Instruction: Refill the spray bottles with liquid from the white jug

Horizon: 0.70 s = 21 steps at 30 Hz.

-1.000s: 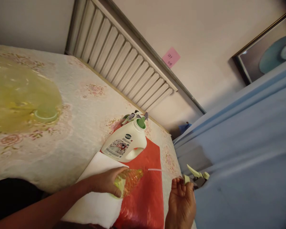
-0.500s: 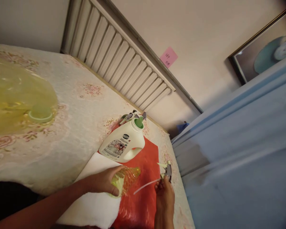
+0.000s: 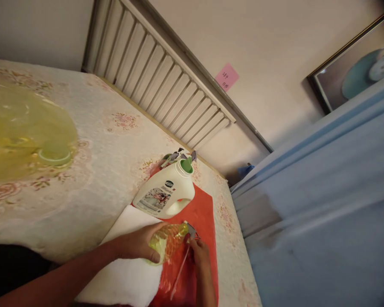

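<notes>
My left hand (image 3: 144, 244) is wrapped round the lower part of a clear yellow bottle (image 3: 172, 241), which leans with its neck toward the upper right. In my right hand (image 3: 201, 252) is a grey and pale yellow trigger spray head (image 3: 190, 230), pinched close to the bottle's neck. Its thin dip tube (image 3: 179, 275) hangs outside the bottle, slanting down over the red sheet (image 3: 206, 213). Just beyond the bottle stands a large cream detergent jug (image 3: 166, 189) with a green spout in its uncapped mouth. Whether the spray head touches the neck is hard to tell.
A white cloth (image 3: 124, 273) lies under my left forearm. Behind the jug sit several more trigger spray heads (image 3: 176, 154). A big yellow see-through bag (image 3: 25, 128) with a green ring rests on the flowered tablecloth (image 3: 105, 170). Blue fabric (image 3: 307, 192) hangs along the right side.
My right hand has carried the spray head left to the bottle's neck, and the dip tube has swung from pointing left to pointing downward. The left hand and bottle stay put.
</notes>
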Tool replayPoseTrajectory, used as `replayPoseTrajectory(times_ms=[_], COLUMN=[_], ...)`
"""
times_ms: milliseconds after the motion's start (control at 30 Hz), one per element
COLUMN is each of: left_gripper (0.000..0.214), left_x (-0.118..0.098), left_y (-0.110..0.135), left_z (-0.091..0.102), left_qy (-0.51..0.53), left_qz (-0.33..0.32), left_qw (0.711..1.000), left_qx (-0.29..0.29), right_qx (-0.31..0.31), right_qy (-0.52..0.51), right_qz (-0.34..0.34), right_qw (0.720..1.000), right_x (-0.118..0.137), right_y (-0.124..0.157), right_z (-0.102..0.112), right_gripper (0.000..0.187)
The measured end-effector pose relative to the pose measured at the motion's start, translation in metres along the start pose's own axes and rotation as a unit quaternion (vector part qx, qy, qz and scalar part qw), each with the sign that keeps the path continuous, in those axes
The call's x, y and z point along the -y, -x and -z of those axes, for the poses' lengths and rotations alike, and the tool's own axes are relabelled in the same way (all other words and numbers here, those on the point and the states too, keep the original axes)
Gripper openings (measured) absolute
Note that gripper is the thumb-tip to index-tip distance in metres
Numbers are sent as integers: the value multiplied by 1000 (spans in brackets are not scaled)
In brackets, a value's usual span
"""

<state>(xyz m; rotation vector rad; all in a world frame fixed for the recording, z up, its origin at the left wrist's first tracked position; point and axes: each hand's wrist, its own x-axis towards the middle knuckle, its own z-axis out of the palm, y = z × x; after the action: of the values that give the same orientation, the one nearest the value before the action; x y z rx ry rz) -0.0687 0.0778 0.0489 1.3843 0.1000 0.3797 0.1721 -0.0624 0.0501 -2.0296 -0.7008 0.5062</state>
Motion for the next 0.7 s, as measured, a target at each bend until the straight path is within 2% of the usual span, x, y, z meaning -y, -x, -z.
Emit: replayPoseTrajectory(times_ms=[133, 300, 400, 500, 567, 633, 700], left_gripper=[90, 94, 97, 99, 96, 94, 94], left_x=[-2, 0, 0, 0, 1, 2, 3], left_y=[0, 0, 1, 2, 2, 2, 1], left_z=[0, 0, 1, 1, 1, 1, 0], left_qy=[18, -1, -17, -23, -14, 1, 8], left_qz=[-22, -8, 16, 29, 26, 17, 17], left_qw=[999, 1000, 1000, 999, 999, 1000, 1000], left_qx=[14, 4, -12, -21, -15, -7, -9], right_qx=[16, 12, -18, -78, -88, -40, 37], right_qy=[46, 62, 55, 39, 32, 21, -6], right_qz=[-43, -53, -26, 20, 42, 66, 92], right_qw=[998, 997, 998, 996, 995, 997, 995], right_x=[-12, -16, -9, 6, 18, 31, 44], right_y=[-10, -13, -6, 3, 10, 18, 28], right_z=[-4, -3, 1, 6, 8, 7, 4], right_gripper=[35, 34, 32, 24, 20, 20, 23])
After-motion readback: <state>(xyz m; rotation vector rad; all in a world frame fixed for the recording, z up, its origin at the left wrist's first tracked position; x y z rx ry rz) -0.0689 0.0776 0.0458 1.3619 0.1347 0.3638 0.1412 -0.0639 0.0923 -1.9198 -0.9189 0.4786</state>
